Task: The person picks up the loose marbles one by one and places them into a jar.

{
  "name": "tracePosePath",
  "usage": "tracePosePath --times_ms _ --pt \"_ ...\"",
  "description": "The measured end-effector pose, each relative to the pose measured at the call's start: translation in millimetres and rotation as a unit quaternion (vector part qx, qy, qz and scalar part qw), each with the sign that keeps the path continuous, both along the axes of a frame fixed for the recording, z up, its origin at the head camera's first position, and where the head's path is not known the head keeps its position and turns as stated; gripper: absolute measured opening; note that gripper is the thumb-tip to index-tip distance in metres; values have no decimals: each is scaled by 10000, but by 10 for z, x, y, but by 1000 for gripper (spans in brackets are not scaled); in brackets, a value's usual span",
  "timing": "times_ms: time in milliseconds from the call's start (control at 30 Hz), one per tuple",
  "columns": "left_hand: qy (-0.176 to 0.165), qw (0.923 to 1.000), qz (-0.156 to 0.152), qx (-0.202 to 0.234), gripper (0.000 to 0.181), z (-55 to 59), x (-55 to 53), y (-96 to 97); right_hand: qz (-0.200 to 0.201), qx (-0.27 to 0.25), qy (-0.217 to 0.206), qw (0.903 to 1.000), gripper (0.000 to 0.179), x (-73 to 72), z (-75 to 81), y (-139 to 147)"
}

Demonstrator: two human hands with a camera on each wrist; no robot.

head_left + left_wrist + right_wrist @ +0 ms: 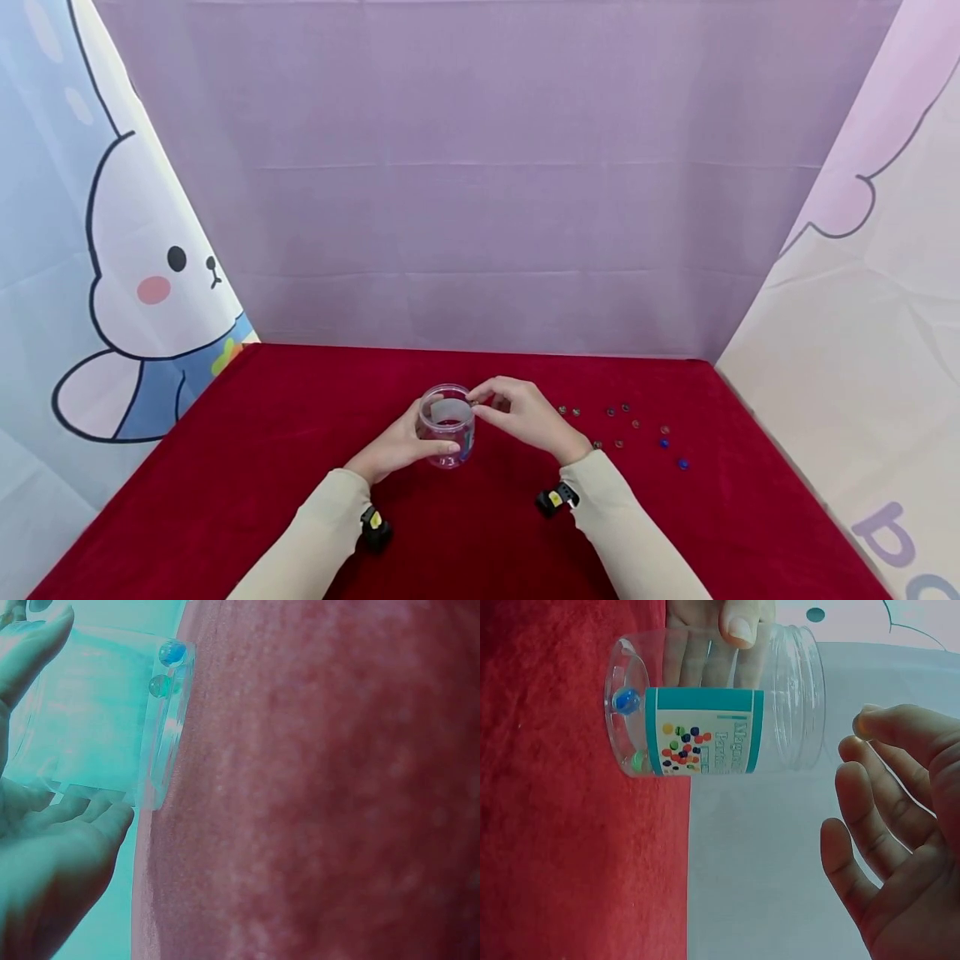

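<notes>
A clear plastic jar point(447, 429) with a printed label point(705, 735) stands upright in my left hand point(408, 442), the thumb across its near side and the fingers behind. On the jar's bottom lie a blue marble point(626, 700) and a green marble point(640, 760). My right hand point(525, 414) is beside the open rim, pinching a small marble point(864, 727) between thumb and index finger. The fingertips mostly cover that marble, so its colour is hard to tell. In the left wrist view, the left fingers point(97, 814) lie along the jar wall.
Several marbles are scattered on the red cloth point(300, 433) to the right of my right hand, among them a blue marble point(683, 464) and a brownish marble point(635, 424). A purple curtain point(480, 208) rises behind the table; printed cloths hang at both sides.
</notes>
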State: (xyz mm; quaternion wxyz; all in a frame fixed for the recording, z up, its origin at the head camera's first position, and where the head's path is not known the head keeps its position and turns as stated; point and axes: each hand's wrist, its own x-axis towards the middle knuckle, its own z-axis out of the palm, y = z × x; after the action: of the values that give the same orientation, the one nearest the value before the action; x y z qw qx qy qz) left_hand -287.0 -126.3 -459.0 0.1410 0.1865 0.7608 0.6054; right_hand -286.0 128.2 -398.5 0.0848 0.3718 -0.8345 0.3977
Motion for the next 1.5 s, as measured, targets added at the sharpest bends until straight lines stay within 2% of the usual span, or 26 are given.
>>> tracePosePath --times_ms 600,1200,1500 --pt "-33 10000 51 -52 92 14 11 2 14 64 -9 10000 20 -68 -7 -168" --pt "-25 9999 133 -62 92 12 5 5 39 159 189 9997 30 -71 -18 -165" --pt "-19 9999 107 -59 90 19 13 9 -15 230 191 9996 30 -23 35 -151"
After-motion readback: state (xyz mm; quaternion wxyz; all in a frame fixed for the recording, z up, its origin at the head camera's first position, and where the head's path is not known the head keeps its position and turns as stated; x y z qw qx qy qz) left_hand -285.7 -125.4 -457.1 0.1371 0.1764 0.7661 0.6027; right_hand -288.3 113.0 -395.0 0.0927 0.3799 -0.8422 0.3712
